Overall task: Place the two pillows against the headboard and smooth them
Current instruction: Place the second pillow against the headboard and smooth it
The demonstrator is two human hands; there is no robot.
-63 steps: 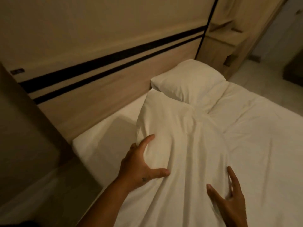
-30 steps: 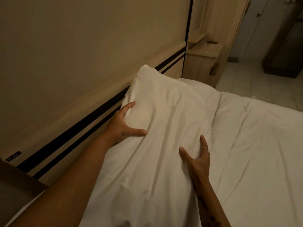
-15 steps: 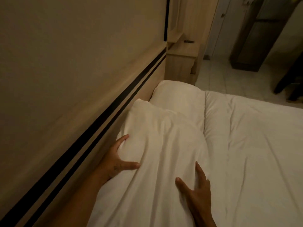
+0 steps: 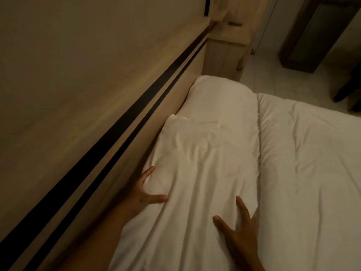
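Observation:
Two white pillows lie end to end along the wooden headboard [image 4: 121, 122]. The far pillow [image 4: 220, 98] is plump and rests flat by the bed's far corner. The near pillow [image 4: 199, 173] is wrinkled, and its far end overlaps the far pillow. My left hand [image 4: 144, 194] grips its left edge in the gap by the headboard, thumb on top. On the right edge sits my right hand [image 4: 240, 231], thumb and forefinger spread on top and the other fingers curled round the side.
A white duvet [image 4: 308, 173] covers the bed to the right of the pillows. A wooden nightstand [image 4: 224, 55] stands beyond the far pillow. Pale tiled floor [image 4: 273, 75] and a dark cabinet [image 4: 312, 36] lie further back.
Both hands lifted the near pillow from the middle of the bed, swung it left to the headboard and lowered it there. It now lies flatter, and my view has moved closer.

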